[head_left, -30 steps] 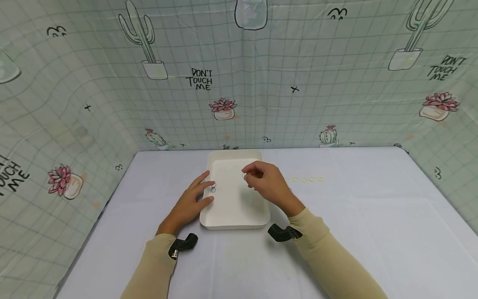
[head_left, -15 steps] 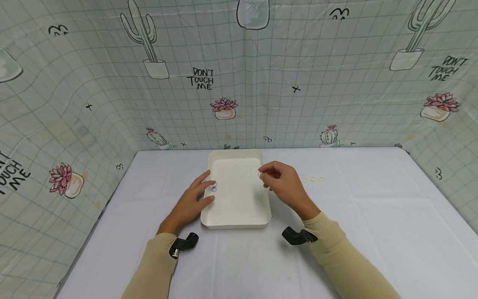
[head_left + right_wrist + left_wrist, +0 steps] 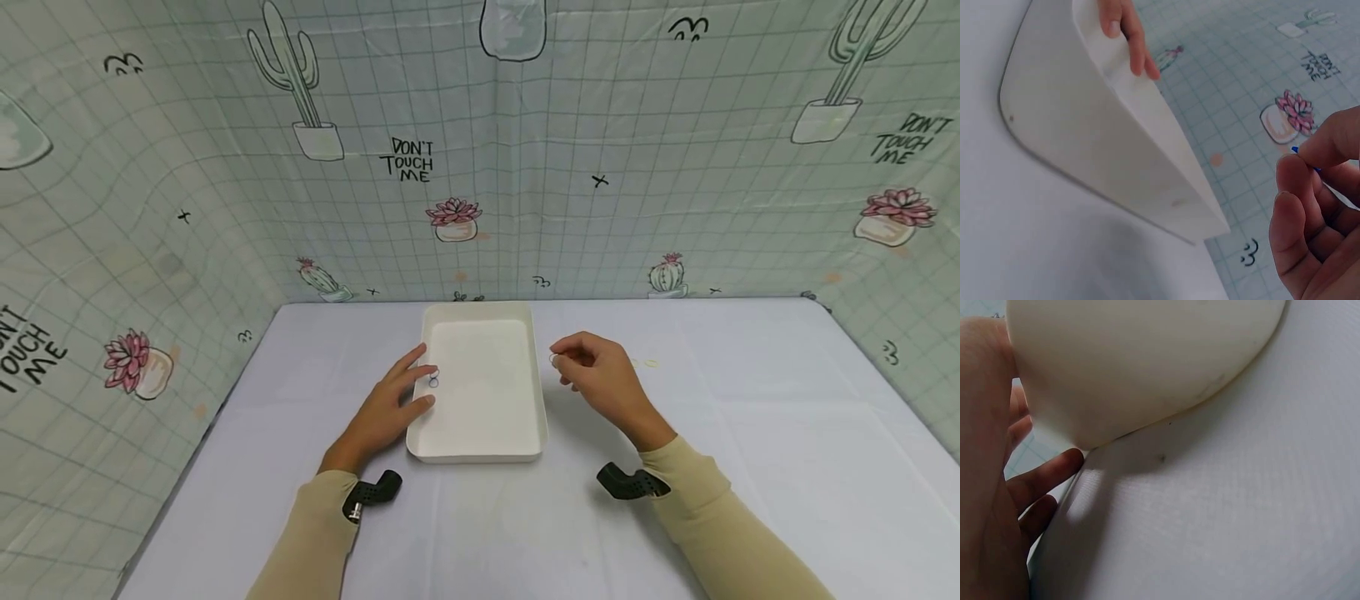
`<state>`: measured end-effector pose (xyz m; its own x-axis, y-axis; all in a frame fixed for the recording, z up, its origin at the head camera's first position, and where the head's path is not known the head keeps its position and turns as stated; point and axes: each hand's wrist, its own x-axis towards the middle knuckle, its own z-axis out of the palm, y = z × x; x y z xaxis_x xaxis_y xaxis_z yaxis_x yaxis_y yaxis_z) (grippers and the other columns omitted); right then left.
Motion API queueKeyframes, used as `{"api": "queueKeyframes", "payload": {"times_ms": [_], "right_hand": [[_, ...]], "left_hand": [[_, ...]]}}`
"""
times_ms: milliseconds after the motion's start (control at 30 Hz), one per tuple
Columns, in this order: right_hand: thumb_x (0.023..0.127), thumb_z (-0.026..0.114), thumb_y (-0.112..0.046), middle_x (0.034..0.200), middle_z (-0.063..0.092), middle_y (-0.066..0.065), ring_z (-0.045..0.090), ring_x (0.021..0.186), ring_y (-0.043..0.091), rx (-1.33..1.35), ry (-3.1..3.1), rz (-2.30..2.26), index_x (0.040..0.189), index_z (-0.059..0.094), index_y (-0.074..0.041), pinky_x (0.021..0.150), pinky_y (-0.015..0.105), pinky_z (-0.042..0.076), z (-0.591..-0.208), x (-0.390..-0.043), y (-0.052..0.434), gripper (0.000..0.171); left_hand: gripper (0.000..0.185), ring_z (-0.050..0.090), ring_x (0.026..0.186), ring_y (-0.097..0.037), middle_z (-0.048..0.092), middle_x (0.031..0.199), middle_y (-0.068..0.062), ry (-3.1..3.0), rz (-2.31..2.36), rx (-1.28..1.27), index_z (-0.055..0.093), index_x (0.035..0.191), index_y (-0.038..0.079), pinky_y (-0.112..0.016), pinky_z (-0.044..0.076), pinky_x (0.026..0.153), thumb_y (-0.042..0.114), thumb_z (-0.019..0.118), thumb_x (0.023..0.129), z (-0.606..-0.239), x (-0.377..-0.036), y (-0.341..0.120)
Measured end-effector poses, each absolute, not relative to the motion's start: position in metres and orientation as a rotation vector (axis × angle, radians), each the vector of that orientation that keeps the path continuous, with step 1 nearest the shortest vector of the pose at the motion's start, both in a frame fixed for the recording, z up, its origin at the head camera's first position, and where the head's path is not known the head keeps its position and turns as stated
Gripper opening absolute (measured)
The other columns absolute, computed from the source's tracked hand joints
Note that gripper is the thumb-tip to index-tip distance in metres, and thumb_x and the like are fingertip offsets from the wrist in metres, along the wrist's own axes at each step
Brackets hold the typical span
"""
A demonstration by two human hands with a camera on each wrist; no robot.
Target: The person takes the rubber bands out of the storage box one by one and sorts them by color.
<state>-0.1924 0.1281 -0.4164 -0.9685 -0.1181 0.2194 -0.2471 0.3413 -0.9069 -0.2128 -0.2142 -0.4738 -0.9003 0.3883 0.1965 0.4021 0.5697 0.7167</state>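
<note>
A white shallow tray (image 3: 487, 417) sits on the table. My left hand (image 3: 378, 417) rests on its left rim with fingers spread; in the left wrist view its fingers are at the tray's outer wall (image 3: 1141, 369). Two small dark-blue rings (image 3: 434, 382) lie inside the tray by the left index fingertip. Just right of the tray, over the table, my right hand (image 3: 600, 375) pinches a small thin ring (image 3: 552, 359) between thumb and index finger. A blue bit of that ring (image 3: 1295, 150) shows between the fingertips in the right wrist view.
Thin yellow rings (image 3: 651, 363) lie on the white tablecloth (image 3: 480, 525) beyond the right hand, which partly covers the row. A cactus-print grid cloth (image 3: 555, 167) hangs behind the table and along its left side.
My right hand has moved right, from over the tray to over the table beside it, still pinching the ring, and covers more of the yellow rings. The left hand has stayed put.
</note>
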Motion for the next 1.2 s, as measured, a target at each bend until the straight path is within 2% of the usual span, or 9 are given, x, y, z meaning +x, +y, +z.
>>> {"api": "queueKeyframes", "payload": {"times_ms": [267, 433, 667, 933, 1200], "right_hand": [[0.095, 0.065, -0.010, 0.100, 0.064, 0.028, 0.064, 0.076, 0.023, 0.258, -2.474, 1.820, 0.112, 0.067, -0.001, 0.064, 0.031, 0.056, -0.422, -0.195, 0.149, 0.019], [0.095, 0.065, -0.012, 0.105, 0.064, 0.031, 0.065, 0.078, 0.026, 0.197, -2.460, 1.886, 0.113, 0.067, -0.001, 0.065, 0.033, 0.056, -0.424, -0.199, 0.158, 0.021], [0.095, 0.064, -0.012, 0.105, 0.066, 0.027, 0.066, 0.082, 0.028, 0.138, -2.512, 1.880, 0.117, 0.065, 0.002, 0.068, 0.032, 0.056, -0.433, -0.201, 0.169, 0.026], [0.096, 0.064, -0.014, 0.105, 0.068, 0.026, 0.066, 0.082, 0.021, 0.057, -2.556, 1.838, 0.121, 0.064, 0.008, 0.069, 0.031, 0.056, -0.439, -0.203, 0.180, 0.033], [0.095, 0.064, -0.015, 0.106, 0.070, 0.020, 0.065, 0.083, 0.019, -0.010, -2.654, 1.751, 0.123, 0.065, 0.005, 0.068, 0.030, 0.055, -0.441, -0.209, 0.193, 0.034]], "left_hand": [[0.047, 0.023, 0.150, -0.028, 0.026, 0.164, 0.002, -2.775, -1.283, -0.676, 0.059, 0.140, 0.010, -0.058, 0.025, 0.115, 0.023, 0.066, 0.096, -0.476, -0.210, -0.214], [0.046, 0.022, 0.150, -0.027, 0.026, 0.164, 0.003, -2.781, -1.278, -0.665, 0.059, 0.140, 0.010, -0.057, 0.024, 0.116, 0.023, 0.065, 0.096, -0.475, -0.209, -0.214], [0.045, 0.022, 0.150, -0.026, 0.026, 0.164, 0.003, -2.791, -1.275, -0.661, 0.059, 0.140, 0.010, -0.056, 0.024, 0.116, 0.022, 0.065, 0.097, -0.476, -0.208, -0.216], [0.046, 0.022, 0.150, -0.025, 0.025, 0.164, 0.005, -2.781, -1.285, -0.686, 0.058, 0.141, 0.010, -0.056, 0.025, 0.116, 0.022, 0.065, 0.097, -0.475, -0.209, -0.216], [0.047, 0.024, 0.150, -0.028, 0.025, 0.164, 0.003, -2.772, -1.257, -0.684, 0.058, 0.141, 0.011, -0.058, 0.026, 0.115, 0.023, 0.065, 0.096, -0.472, -0.212, -0.214]]}}
